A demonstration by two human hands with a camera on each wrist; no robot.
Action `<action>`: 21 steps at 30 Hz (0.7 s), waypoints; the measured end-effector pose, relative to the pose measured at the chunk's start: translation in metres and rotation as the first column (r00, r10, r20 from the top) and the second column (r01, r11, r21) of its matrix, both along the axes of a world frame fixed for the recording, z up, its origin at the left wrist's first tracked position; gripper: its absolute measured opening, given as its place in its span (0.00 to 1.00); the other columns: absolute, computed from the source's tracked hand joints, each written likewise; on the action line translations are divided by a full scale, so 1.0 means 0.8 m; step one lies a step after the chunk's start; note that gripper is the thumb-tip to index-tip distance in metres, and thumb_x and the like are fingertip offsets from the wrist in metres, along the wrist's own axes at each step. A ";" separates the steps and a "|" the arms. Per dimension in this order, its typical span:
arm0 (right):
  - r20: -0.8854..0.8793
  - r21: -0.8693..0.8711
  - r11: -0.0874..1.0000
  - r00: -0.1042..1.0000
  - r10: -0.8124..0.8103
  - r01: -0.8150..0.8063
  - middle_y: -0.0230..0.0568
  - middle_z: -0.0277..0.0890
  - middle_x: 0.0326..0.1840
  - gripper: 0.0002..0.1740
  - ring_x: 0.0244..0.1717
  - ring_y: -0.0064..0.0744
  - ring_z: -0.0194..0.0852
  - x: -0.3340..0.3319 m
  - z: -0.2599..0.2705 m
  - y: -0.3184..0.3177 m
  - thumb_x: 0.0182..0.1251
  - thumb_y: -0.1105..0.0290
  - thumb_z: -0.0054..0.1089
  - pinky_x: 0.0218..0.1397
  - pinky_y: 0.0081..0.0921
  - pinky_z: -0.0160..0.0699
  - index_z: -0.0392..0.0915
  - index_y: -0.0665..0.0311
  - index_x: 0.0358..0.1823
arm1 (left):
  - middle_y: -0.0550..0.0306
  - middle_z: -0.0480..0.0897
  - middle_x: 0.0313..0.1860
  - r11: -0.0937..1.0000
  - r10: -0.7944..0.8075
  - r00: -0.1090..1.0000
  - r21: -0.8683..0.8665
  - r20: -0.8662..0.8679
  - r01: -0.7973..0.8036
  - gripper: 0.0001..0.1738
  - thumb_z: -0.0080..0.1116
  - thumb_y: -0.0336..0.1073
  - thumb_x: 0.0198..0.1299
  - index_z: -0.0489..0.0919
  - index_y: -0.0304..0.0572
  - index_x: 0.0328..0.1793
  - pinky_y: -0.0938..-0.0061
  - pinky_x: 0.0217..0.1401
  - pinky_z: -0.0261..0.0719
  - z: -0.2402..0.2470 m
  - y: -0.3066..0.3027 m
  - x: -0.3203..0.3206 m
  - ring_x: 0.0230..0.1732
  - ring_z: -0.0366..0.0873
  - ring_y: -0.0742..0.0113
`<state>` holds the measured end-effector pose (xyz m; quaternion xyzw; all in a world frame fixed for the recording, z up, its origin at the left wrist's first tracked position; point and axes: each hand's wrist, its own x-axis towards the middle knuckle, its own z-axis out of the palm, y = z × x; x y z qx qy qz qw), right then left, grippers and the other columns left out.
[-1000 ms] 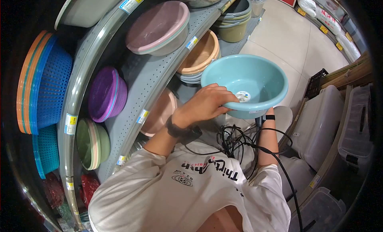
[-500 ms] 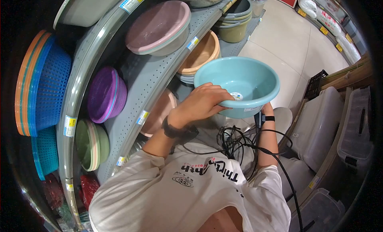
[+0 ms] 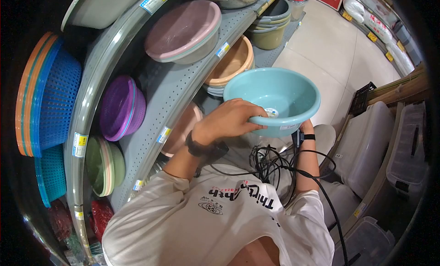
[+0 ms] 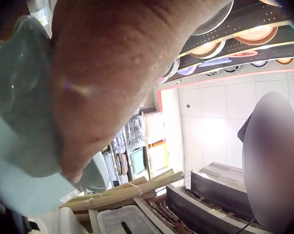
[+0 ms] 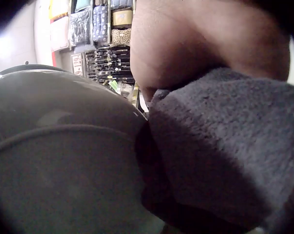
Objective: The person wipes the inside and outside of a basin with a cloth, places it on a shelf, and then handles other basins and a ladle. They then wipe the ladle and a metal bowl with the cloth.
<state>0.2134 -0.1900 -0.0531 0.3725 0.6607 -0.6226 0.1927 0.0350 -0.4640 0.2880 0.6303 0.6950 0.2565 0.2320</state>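
A light blue plastic basin (image 3: 293,89) is held up in front of the body, its open top tilted toward the head camera. My left hand (image 3: 231,119) grips the near rim, fingers over the inner side and thumb outside. In the left wrist view, that hand (image 4: 103,78) covers part of the basin (image 4: 20,185). Low on the basin's far right side is my right hand (image 3: 307,125), mostly hidden behind it. Seen from the right wrist, this hand (image 5: 200,39) holds a fuzzy grey cloth (image 5: 229,141) close against the shaded underside of the basin (image 5: 64,165).
Shelves on the left carry stacked pink basins (image 3: 183,32), peach basins (image 3: 233,60), purple baskets (image 3: 121,108) and blue baskets (image 3: 59,96). Lidded plastic boxes (image 3: 369,142) stand at right. A tangle of black cables (image 3: 270,163) hangs before the white shirt (image 3: 206,215). Tiled floor (image 3: 325,46) lies beyond.
The basin has shifted a little left and toward the body, its rim turning slightly, with both hands following. Between the last two frames it barely moves. The left hand keeps its grip on the rim.
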 end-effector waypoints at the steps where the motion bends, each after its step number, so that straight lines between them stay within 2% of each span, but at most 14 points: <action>1: 0.004 0.012 1.000 1.000 0.011 -0.011 0.54 0.82 0.64 0.27 0.63 0.48 0.82 0.006 -0.001 0.001 0.73 0.55 0.53 0.65 0.39 0.82 0.79 0.66 0.65 | 0.55 0.88 0.43 0.999 0.001 1.000 -0.035 0.020 -0.001 0.17 0.70 0.36 0.57 0.87 0.52 0.54 0.59 0.54 0.78 0.003 0.000 0.000 0.48 0.84 0.49; 5: -0.003 0.072 0.996 0.998 0.061 -0.061 0.54 0.82 0.64 0.27 0.63 0.48 0.82 0.001 -0.005 0.001 0.73 0.55 0.53 0.65 0.39 0.82 0.79 0.66 0.65 | 0.54 0.89 0.44 0.994 -0.013 0.999 -0.104 0.042 0.017 0.15 0.69 0.40 0.60 0.88 0.51 0.52 0.59 0.53 0.78 0.004 -0.002 -0.001 0.49 0.85 0.50; 7: -0.026 0.120 0.988 0.995 0.099 -0.095 0.54 0.82 0.64 0.27 0.63 0.48 0.82 -0.034 0.000 0.017 0.73 0.55 0.53 0.65 0.39 0.82 0.80 0.66 0.65 | 0.53 0.89 0.45 0.997 -0.046 0.999 -0.060 0.026 0.048 0.14 0.68 0.38 0.58 0.88 0.49 0.50 0.58 0.53 0.79 -0.003 -0.006 -0.005 0.48 0.85 0.49; 11: -0.063 0.242 0.949 0.973 0.223 -0.202 0.54 0.82 0.64 0.27 0.63 0.49 0.82 -0.018 0.002 0.007 0.73 0.55 0.53 0.66 0.39 0.82 0.80 0.66 0.65 | 0.56 0.89 0.44 0.996 -0.089 0.995 -0.018 -0.032 0.089 0.13 0.68 0.35 0.56 0.88 0.47 0.48 0.61 0.55 0.77 -0.009 -0.012 -0.008 0.49 0.84 0.52; 14: -0.045 0.295 0.923 0.961 0.272 -0.247 0.55 0.82 0.64 0.27 0.63 0.49 0.82 -0.008 -0.006 -0.002 0.73 0.55 0.53 0.66 0.39 0.82 0.80 0.66 0.64 | 0.58 0.88 0.40 0.989 -0.100 0.991 0.101 -0.094 0.109 0.11 0.67 0.34 0.56 0.89 0.50 0.46 0.64 0.58 0.74 -0.016 -0.015 -0.013 0.48 0.83 0.57; 18: 0.017 0.334 0.883 0.939 0.343 -0.329 0.55 0.82 0.64 0.27 0.63 0.49 0.82 0.012 -0.016 -0.011 0.72 0.55 0.53 0.66 0.39 0.82 0.80 0.66 0.64 | 0.58 0.88 0.40 0.990 -0.112 0.992 0.074 -0.052 0.116 0.11 0.67 0.36 0.57 0.89 0.49 0.46 0.63 0.60 0.73 -0.016 -0.025 -0.020 0.48 0.83 0.56; 21: 0.057 0.354 0.859 0.926 0.374 -0.369 0.55 0.82 0.64 0.27 0.63 0.49 0.82 0.012 -0.018 -0.015 0.72 0.55 0.54 0.66 0.40 0.82 0.80 0.66 0.64 | 0.58 0.88 0.41 0.984 -0.129 0.991 0.123 -0.033 0.132 0.11 0.66 0.36 0.57 0.89 0.47 0.46 0.62 0.61 0.72 -0.013 -0.035 -0.028 0.49 0.83 0.56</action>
